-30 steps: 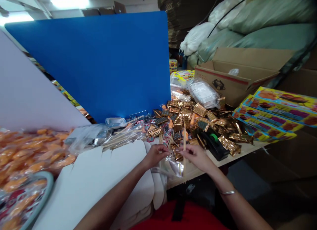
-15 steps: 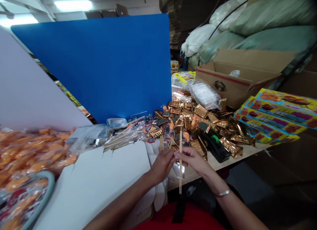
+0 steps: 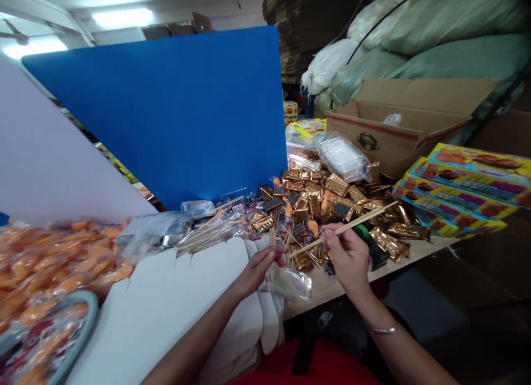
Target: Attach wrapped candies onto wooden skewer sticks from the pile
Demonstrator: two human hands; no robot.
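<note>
Beside the gold foil sachets (image 3: pixel 315 205), our right hand (image 3: pixel 348 258) pinches a bamboo skewer (image 3: pixel 344 228) firmly near mid-shaft, its tip toward our left hand (image 3: pixel 259 271), whose fingers stay pinched on nothing we can identify.

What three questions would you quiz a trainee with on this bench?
1. True or false: the right hand holds a wooden skewer tilted, not upright.
2. Which is closer to the right hand: the black tape dispenser or the cardboard box?
3. Fill in the blank: the panel behind the gold foil packets is ____.

Key: 1 true; 2 the black tape dispenser; 3 blue.
</note>
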